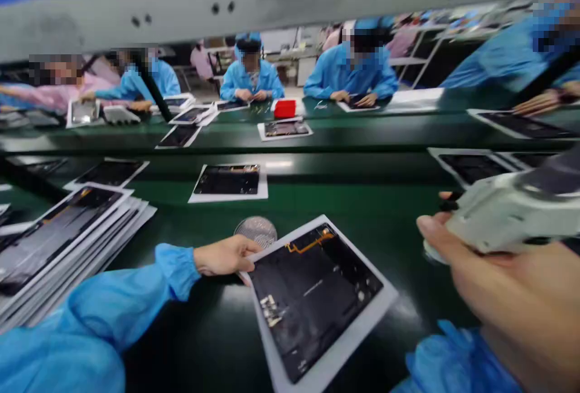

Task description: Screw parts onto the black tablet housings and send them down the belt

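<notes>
— Left hand?
— On the edge of a black tablet panel, fingers pressed together, no pinch.
— Right hand?
— Around a pale grey handheld tool, fingers curled beneath, thumb across the front, tips partly hidden.
— And the panel?
— Flat on a green bench mat, just beside a round metal disc.

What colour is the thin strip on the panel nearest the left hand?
The strip is orange-gold, best in the head view.
</notes>
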Action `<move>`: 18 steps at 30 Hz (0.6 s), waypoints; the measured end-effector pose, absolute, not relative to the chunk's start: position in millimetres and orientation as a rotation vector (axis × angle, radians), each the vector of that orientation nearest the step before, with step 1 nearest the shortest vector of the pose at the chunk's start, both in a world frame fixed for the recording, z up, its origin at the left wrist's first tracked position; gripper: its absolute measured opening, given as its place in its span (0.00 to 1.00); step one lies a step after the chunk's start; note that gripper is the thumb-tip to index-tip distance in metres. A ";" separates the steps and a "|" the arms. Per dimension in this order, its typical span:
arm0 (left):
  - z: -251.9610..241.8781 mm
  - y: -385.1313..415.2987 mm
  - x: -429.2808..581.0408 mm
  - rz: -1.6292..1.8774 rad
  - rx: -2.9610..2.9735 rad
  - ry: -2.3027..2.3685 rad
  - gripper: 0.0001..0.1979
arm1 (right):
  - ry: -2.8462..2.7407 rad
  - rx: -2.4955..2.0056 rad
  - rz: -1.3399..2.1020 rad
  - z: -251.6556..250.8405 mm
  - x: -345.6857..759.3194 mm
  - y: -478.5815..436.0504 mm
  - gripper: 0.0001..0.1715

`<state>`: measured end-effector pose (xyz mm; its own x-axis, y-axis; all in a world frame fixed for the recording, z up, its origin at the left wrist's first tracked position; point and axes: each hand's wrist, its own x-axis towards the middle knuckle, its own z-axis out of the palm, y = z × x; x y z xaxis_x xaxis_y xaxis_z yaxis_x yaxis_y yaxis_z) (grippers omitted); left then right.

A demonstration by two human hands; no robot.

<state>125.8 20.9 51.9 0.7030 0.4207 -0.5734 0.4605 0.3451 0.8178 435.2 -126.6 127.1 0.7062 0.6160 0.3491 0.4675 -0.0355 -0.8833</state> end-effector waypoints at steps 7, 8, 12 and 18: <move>43.5 8.7 49.1 -0.296 1.927 0.713 0.19 | -0.899 -1.521 0.482 111.4 388.9 -88.5 0.24; 39.2 4.1 49.9 -0.251 2.097 0.718 0.17 | -0.910 -1.464 0.547 106.6 382.1 -82.5 0.26; 19.8 -21.7 67.3 -0.034 2.619 0.895 0.07 | -0.981 -1.156 0.753 86.3 346.8 -58.2 0.21; -4.4 -42.7 87.1 0.220 2.843 0.774 0.08 | -1.016 -1.083 0.862 56.4 288.2 -35.9 0.11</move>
